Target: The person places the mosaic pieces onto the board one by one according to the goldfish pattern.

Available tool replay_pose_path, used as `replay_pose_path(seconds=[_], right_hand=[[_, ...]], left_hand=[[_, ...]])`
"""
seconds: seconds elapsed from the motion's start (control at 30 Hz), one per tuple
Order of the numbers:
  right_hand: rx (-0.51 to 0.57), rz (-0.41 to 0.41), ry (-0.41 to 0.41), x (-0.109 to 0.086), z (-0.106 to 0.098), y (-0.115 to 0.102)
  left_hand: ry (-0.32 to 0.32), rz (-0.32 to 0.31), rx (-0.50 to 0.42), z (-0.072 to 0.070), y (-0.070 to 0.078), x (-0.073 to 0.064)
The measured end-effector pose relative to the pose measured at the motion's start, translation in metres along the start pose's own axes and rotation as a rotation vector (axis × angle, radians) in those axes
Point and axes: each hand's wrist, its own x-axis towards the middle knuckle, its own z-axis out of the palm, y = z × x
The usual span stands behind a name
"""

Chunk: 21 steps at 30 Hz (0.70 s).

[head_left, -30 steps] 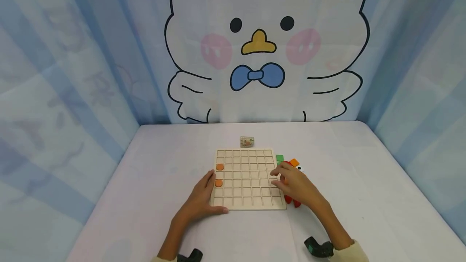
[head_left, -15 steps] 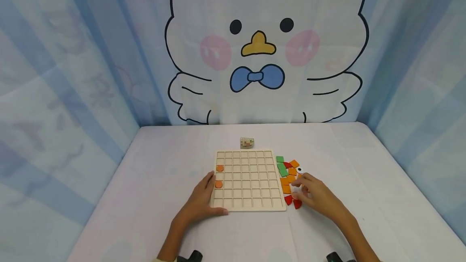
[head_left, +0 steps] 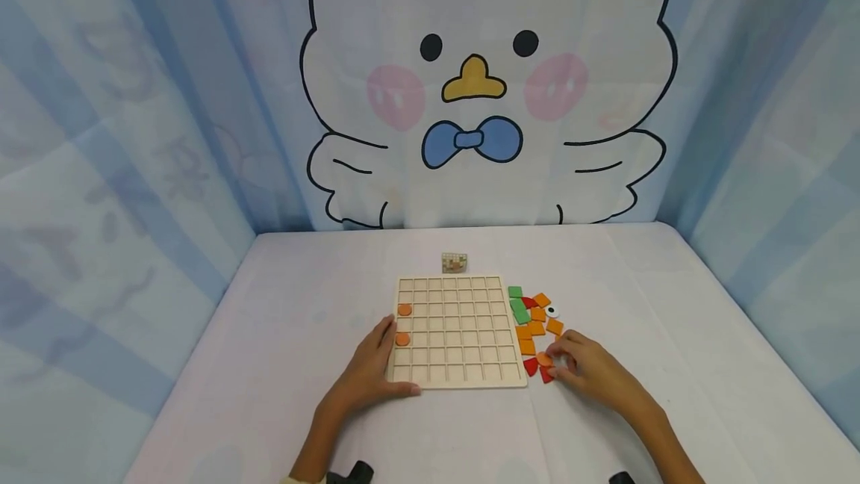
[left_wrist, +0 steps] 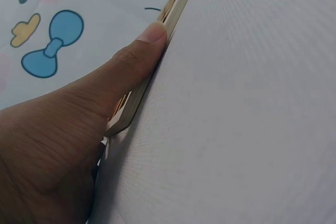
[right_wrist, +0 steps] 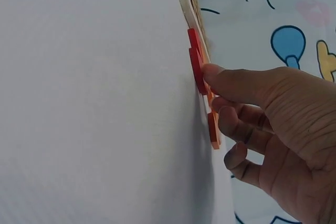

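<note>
A square wooden grid board (head_left: 460, 355) lies flat on the table, with two orange discs (head_left: 404, 310) in its left column. My left hand (head_left: 366, 370) rests against the board's near left corner. Its fingers lie along the left side, and its straight thumb (left_wrist: 131, 56) touches the front edge. Right of the board, my right hand (head_left: 594, 372) pinches at an orange disc (head_left: 544, 358) between thumb and forefinger, just above red pieces (head_left: 531, 367). In the right wrist view, the thumb touches or nearly touches a red piece (right_wrist: 197, 69), and an orange piece (right_wrist: 213, 129) sits below the fingertips.
Flat orange squares (head_left: 526, 347), green pieces (head_left: 519, 311) and a white eye piece (head_left: 552, 311) lie along the board's right side. A small patterned card or block (head_left: 454, 263) stands behind the board. A printed curtain (head_left: 470, 193) hangs behind the table.
My right hand has moved away from the board's right columns, to the right and nearer, over the loose pieces. An orange disc now shows at its fingertips. The left hand stays put.
</note>
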Motion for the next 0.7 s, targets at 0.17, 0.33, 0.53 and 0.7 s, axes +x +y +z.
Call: replay_pose_path(seconds=[0.17,0.33,0.53,0.7], right_hand=[[0.002,-0.028,0.032,0.003,0.002,0.000],[-0.006,-0.003,0.023,0.008,0.005,-0.001],[-0.052,0.009,0.024,0.012,0.005,-0.002],[-0.096,0.019,0.029,0.012,0.004,-0.002]], left_hand=[[0.001,-0.001,-0.004,0.000,0.000,0.000],[-0.005,-0.014,-0.013,0.003,-0.001,-0.001],[0.001,-0.009,-0.011,0.002,0.000,-0.001],[-0.001,-0.011,-0.012,0.002,0.000,0.000]])
